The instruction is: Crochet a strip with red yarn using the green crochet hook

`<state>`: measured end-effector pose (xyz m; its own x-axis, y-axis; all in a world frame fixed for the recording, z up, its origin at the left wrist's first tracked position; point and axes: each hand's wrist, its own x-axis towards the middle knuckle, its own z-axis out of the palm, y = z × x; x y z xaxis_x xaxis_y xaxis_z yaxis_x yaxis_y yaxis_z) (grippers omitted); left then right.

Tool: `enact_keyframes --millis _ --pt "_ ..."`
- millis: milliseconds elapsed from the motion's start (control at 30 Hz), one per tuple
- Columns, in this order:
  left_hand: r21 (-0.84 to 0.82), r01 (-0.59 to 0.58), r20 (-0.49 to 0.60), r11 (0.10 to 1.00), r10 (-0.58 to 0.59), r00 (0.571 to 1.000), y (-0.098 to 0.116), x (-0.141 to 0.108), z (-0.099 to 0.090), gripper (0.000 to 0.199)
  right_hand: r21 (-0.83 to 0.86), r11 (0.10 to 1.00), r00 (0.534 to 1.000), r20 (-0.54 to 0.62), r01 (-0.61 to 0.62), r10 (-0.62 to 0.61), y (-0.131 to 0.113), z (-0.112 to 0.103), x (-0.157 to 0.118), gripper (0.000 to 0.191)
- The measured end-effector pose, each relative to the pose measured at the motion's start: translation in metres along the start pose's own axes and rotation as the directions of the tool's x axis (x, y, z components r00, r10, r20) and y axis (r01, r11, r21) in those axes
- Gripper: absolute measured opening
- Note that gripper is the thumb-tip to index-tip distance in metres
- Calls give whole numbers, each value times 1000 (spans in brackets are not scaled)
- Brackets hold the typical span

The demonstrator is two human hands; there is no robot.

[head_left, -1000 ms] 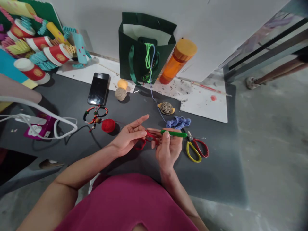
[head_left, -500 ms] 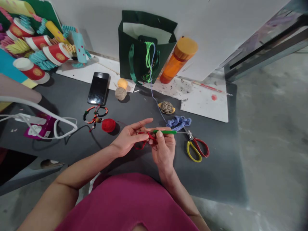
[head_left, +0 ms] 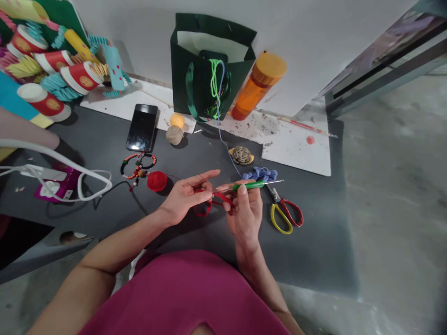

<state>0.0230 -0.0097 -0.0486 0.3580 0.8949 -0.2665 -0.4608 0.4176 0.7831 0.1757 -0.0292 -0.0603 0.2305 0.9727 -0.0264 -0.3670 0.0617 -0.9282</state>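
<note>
My left hand pinches a narrow red crocheted strip between thumb and fingers, its index finger stretched out. The green-handled crochet hook lies in my right hand, thumb on the handle, one thin metal end pointing right. Fingers of my right hand also touch the right end of the red strip. A loop of red yarn hangs below, between the hands. To the left, a ball of red yarn rests on the dark table.
Scissors and blue crochet work lie right of my hands. Behind are a crocheted rosette, small yarn balls, a phone, a green bag and an orange bottle. Beaded bracelets lie at left.
My right hand has moved slightly right with the hook, away from my left hand. The hook tilts up more at its right end, and more of the red strip shows between the hands.
</note>
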Motion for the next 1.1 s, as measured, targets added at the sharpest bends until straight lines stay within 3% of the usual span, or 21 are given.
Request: enact_keyframes --millis 300,433,533,667,733,833,933,1000,1100 --pt "68 -60 -10 996 60 998 -3 1 -4 49 -149 986 998 14 69 -68 -3 -6 -4 15" --pt "167 -121 3 978 122 992 -2 1 -5 45 -221 955 980 79 198 -185 -5 -10 -6 10" --pt "371 -254 0 893 274 962 -1 0 -6 34 -287 895 939 159 341 -306 -3 -13 -6 4" --pt "603 -366 18 709 447 894 -2 -2 -7 40 -346 762 836 283 547 -471 2 -14 -4 21" --pt "600 -362 0 713 453 891 -3 -2 -7 42 -375 689 783 347 621 -517 5 -13 -3 27" --pt "382 -279 -76 881 331 941 -4 -1 -4 49 -430 583 725 394 689 -565 6 -9 -3 32" --pt "-15 -64 -71 998 63 996 -3 1 0 54 -478 526 706 380 703 -598 5 -5 -5 32" --pt "-200 94 -7 975 -97 995 -2 2 1 51 -468 570 732 333 676 -595 7 -2 -8 28" --pt "-300 225 74 927 -212 974 -1 3 2 52 -407 741 842 167 533 -514 10 -1 -13 16"
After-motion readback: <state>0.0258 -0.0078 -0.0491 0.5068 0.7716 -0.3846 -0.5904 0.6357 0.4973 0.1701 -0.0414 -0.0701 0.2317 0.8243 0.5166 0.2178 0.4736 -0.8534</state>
